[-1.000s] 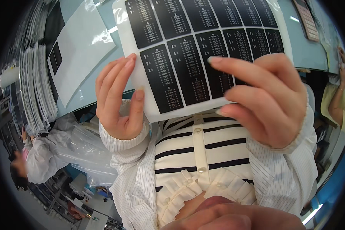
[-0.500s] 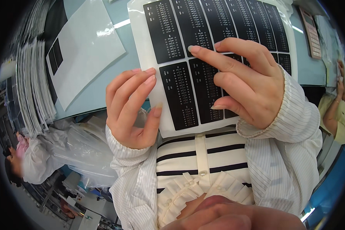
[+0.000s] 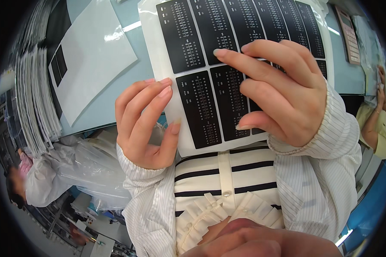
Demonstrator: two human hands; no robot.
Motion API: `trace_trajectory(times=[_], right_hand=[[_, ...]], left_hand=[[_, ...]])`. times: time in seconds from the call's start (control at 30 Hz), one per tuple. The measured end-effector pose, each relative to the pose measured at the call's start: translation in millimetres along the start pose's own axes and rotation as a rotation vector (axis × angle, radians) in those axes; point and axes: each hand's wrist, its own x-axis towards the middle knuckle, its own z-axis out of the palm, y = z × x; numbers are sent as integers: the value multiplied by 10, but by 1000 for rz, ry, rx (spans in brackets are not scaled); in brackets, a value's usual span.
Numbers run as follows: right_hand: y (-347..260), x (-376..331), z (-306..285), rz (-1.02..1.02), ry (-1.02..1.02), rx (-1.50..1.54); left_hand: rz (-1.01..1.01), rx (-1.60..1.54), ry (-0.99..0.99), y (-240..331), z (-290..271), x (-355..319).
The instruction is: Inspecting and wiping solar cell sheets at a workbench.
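A white sheet [image 3: 170,111] printed with rows of black label panels [image 3: 199,109] lies at the edge of the table in front of me. Tiny white marks in columns cover the panels. At the sheet's left margin rests my left hand [image 3: 143,124], its fingers slightly bent and apart, fingertips and thumb touching the white border. My right hand [image 3: 283,90] spreads over the middle and right of the sheet, covering several panels. Its index fingertip is at the gap between the upper and lower rows, and its thumb extends over a lower panel. Neither hand grasps anything.
Left on the pale table [image 3: 103,103] lies a large white sheet [image 3: 94,55] with a small black patch. Beyond it stand stacked papers [image 3: 36,94]. A pink calculator [image 3: 348,38] sits at the right. One person [image 3: 43,182] is at far left, another person's arm [image 3: 373,124] at far right.
My right hand has shifted slightly right over the panels. The sheet and my left hand sit slightly further left in view; the left fingertips stay on the margin.
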Motion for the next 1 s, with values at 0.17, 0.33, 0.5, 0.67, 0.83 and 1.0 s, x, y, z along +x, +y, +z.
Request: trace_trajectory(times=[0.17, 0.33, 0.5, 0.67, 0.83, 1.0], right_hand=[[-4, 4, -13, -18, -16, -22], [4, -1, -55, -41, -74, -66], [15, 18, -31, -49, -82, -73], [16, 13, -62, -31, -76, -56], [18, 19, -47, -28, -81, -54], [21, 25, -43, -33, -79, -60]], left_hand=[[-6, 1, 10, -6, 9, -8], [-2, 15, -7, -12, -6, 3], [-6, 7, -8, -16, -13, 9], [-4, -5, 4, -30, -11, 7], [-23, -10, -11, -23, -21, 15], [-16, -16, -7, -24, -18, 24]])
